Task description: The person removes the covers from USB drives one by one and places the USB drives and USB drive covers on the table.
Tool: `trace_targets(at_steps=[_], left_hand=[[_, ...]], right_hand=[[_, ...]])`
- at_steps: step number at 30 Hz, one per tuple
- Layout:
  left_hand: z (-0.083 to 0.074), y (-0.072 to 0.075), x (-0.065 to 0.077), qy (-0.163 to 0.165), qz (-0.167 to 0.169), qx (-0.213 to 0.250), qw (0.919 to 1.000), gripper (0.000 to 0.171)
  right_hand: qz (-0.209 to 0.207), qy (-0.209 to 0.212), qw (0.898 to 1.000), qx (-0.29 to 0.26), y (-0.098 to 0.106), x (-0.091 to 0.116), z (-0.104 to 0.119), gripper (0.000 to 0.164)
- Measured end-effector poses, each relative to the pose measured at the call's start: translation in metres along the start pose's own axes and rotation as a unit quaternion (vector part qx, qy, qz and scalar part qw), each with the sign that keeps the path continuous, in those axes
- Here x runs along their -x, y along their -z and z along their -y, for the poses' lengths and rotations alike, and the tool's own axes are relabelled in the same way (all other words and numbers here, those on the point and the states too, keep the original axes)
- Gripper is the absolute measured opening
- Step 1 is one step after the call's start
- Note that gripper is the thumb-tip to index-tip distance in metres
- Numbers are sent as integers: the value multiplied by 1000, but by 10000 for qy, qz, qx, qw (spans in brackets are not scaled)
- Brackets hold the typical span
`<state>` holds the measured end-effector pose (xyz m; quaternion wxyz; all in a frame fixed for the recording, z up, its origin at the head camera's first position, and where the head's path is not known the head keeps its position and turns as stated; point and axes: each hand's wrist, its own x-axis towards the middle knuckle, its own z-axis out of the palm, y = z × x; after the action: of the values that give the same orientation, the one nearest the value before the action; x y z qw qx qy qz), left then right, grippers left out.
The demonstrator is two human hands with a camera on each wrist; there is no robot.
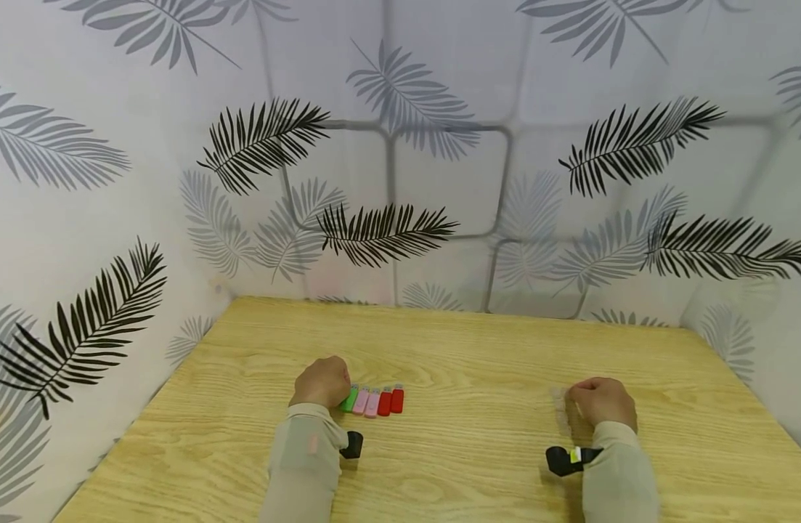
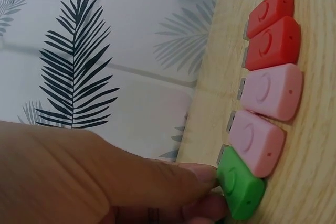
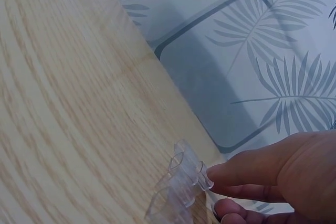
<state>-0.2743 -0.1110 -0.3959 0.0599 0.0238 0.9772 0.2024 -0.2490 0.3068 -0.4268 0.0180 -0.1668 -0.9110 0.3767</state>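
My left hand [image 1: 320, 383] pinches the green USB stick [image 2: 240, 186] at the near end of a short row, thumb and fingertips at its side by the metal plug. Beside it lie two pink USB sticks [image 2: 257, 142], then two red USB sticks [image 2: 273, 43], all with plugs facing away from me. Over on the right, my right hand [image 1: 606, 403] has thumb and fingertips on a small clear plastic cap [image 3: 205, 176]. More clear plastic caps [image 3: 170, 203] stand in a line against it, see-through and faint in the head view.
Everything lies on a light wood-grain table [image 1: 465, 450]. A pale curtain with leaf prints [image 1: 439, 181] closes off its back and sides. Black wrist mounts [image 1: 563, 460] stick out from both sleeves, low over the tabletop.
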Motion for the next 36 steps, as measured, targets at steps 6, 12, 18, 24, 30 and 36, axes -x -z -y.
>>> trace_targets(at_steps=[6,12,18,24,30,36], left_hand=[[1,3,-3,206,-35,-36,9998,27],[7,3,-5,566,-322,12,9979,23],[16,3,-8,887,-413,60,9952,19],[19,1,-8,953,-411,204,9944,12],[19,1,-8,1039,-428,181,9935,9],[19,1,-10,1171,-389,157,9922,7]], right_hand=[[96,34,9999,18,2,1,1,37],[-17,-34,9999,113,2,1,0,45],[-38,-30,9999,131,2,0,2,46],[-56,-22,9999,105,2,0,1,46],[-38,-69,10000,30,2,1,2,46],[-22,-114,9999,-33,2,1,2,45]])
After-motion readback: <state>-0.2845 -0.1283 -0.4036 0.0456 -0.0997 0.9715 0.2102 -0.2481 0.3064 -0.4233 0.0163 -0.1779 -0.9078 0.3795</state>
